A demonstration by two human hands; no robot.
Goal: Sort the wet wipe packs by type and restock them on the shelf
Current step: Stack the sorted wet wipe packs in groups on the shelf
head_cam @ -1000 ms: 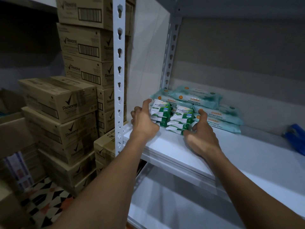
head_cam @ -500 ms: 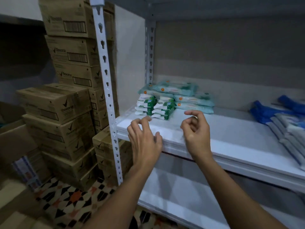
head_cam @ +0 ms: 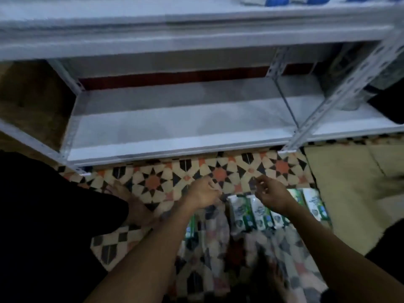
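wet wipe packs, white with green panels, are lying in a row on the patterned floor tiles in the lower middle of the frame, running from beneath the right wrist toward the lower right, where one more pack is sitting at the end. a further green edge is showing just under the left forearm, too blurred to read as a pack for certain.

head view: the left hand is hovering at centre frame with fingers loosely curled, holding nothing that is showing. the right hand is hanging just above the row, fingers half bent and apart, also carrying nothing. both are reaching down toward the floor. the white metal shelf is filling the upper half of the frame, its lower tier lying bare along the middle band. blue items are peeking at the very top edge on the upper tier, cut off by the frame. a bare foot is resting on the tiles at centre left.

the step in hand is looking like gathering the next batch of one type from the floor. the next move is probably calling for lowering both hands onto the row, closing around several packs together, and keeping them squared while lifting toward the shelf.
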